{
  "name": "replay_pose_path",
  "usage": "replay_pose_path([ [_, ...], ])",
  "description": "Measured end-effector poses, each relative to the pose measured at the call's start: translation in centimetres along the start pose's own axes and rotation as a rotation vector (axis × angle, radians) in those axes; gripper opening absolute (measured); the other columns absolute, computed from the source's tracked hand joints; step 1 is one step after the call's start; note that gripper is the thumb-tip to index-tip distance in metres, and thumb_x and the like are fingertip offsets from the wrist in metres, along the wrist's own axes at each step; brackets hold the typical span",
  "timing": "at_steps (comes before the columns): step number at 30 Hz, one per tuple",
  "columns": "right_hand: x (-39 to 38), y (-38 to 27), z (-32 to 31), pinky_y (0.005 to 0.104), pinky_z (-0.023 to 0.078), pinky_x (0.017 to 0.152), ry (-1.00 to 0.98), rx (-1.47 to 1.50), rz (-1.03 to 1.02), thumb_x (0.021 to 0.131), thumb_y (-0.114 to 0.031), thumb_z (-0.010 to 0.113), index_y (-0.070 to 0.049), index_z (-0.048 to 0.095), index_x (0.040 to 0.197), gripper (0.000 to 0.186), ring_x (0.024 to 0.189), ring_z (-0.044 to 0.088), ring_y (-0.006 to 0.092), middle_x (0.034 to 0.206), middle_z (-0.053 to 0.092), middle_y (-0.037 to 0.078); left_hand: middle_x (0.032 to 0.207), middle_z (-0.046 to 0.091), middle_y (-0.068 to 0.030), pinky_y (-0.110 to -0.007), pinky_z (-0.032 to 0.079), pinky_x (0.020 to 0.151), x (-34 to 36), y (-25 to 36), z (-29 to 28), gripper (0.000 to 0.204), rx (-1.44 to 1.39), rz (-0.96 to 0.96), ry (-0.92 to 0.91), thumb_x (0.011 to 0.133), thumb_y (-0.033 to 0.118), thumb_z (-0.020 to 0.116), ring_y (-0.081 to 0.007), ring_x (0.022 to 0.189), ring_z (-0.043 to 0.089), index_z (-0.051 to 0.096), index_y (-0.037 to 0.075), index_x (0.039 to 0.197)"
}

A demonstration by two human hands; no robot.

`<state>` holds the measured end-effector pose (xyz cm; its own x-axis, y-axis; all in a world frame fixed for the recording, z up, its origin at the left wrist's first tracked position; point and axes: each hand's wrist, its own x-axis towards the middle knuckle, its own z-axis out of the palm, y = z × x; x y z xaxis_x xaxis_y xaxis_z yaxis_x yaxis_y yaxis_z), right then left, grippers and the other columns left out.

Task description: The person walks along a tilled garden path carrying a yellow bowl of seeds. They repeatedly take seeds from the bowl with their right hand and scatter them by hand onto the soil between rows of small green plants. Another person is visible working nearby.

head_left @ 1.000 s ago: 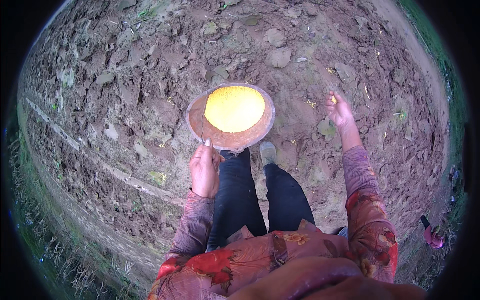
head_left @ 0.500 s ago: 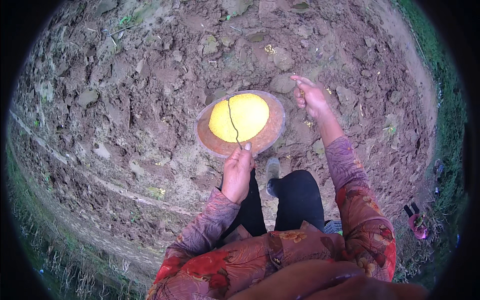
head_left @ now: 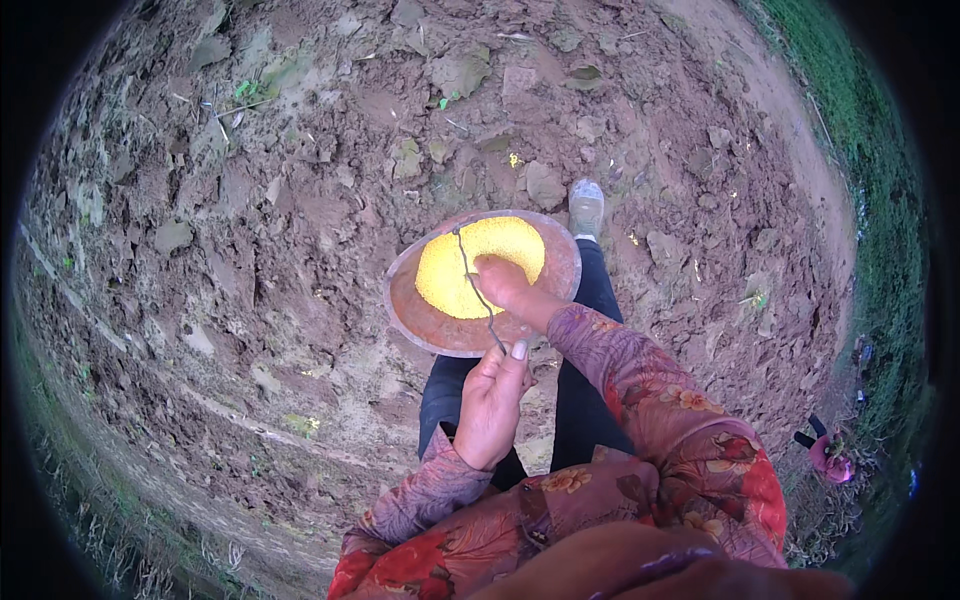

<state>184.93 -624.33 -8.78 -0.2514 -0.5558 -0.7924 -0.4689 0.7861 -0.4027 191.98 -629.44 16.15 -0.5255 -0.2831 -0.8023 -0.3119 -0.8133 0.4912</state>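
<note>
Round basin [head_left: 420, 320] of yellow grain [head_left: 480, 265] held by its thin handle [head_left: 478, 295] in the closed left hand [head_left: 490, 405], right hand [head_left: 500, 283] dug into the grain, fingers hidden, ploughed soil [head_left: 250, 200] beneath

L hand [head_left: 490, 405] raised in front of torso, fingers curled into a closed pinch, thumb up on top, wrist bent slightly. R arm reaches fwd past it, elbow bent; R hand [head_left: 500, 282] palm down, fingers bunched & dipped, tips hidden.
</note>
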Motion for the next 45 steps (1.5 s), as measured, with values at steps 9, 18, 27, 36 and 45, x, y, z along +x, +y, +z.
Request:
replay_pose_path([
  [9,-0.3,7.6,-10.2,0.0192,0.028,0.038,-0.510,1.297,-0.043,0.093,-0.028,0.048,-0.008,0.059,0.100,0.024,0.046,0.038,0.0042,0.069,0.051,0.001,0.057,0.033,0.0028,-0.028,0.039,0.067,5.3,1.0,8.2,0.032,-0.023,-0.013,0.050,0.096,0.024,0.043,-0.0077,0.052,0.030,0.037,0.011,0.068],
  [18,-4.5,20.2,-22.2,0.0157,0.021,0.033,-0.482,1.997,-0.049,0.097,-0.027,0.041,-0.006,0.052,0.089,0.025,0.043,0.029,0.0027,0.064,0.039,-0.001,0.056,0.032,0.0024,-0.027,0.038,0.064,11.1,1.1,14.6,0.034,0.086,-0.037,0.168,0.096,0.024,0.042,-0.0079,0.051,0.030,0.037,0.010,0.066],
  [27,-6.5,39.1,-32.4,0.0173,0.023,0.037,0.365,2.003,0.242,0.096,-0.028,0.043,-0.009,0.051,0.104,0.022,0.047,0.031,0.0048,0.065,0.040,-0.002,0.057,0.034,0.0058,-0.024,0.037,0.062,14.8,1.3,19.2,0.031,0.160,-0.071,0.205,0.093,0.027,0.051,-0.0052,0.052,0.029,0.042,0.012,0.067],
  [36,-2.2,45.5,-46.4,0.0186,0.025,0.040,0.740,1.873,0.165,0.098,-0.020,0.039,-0.016,0.043,0.124,0.028,0.049,0.030,0.0059,0.068,0.040,-0.001,0.058,0.037,0.0047,-0.024,0.038,0.061,15.9,3.1,21.4,0.033,0.223,-0.032,0.273,0.093,0.028,0.052,-0.0054,0.052,0.032,0.043,0.011,0.066],
  [45,3.2,32.4,-43.6,0.0176,0.024,0.038,0.048,1.846,0.145,0.095,-0.026,0.047,-0.007,0.049,0.095,0.020,0.048,0.031,0.0052,0.068,0.041,-0.001,0.055,0.034,0.0038,-0.026,0.039,0.063,15.6,5.0,21.8,0.035,0.134,0.016,0.278,0.094,0.027,0.047,-0.0073,0.050,0.031,0.039,0.012,0.064],
])
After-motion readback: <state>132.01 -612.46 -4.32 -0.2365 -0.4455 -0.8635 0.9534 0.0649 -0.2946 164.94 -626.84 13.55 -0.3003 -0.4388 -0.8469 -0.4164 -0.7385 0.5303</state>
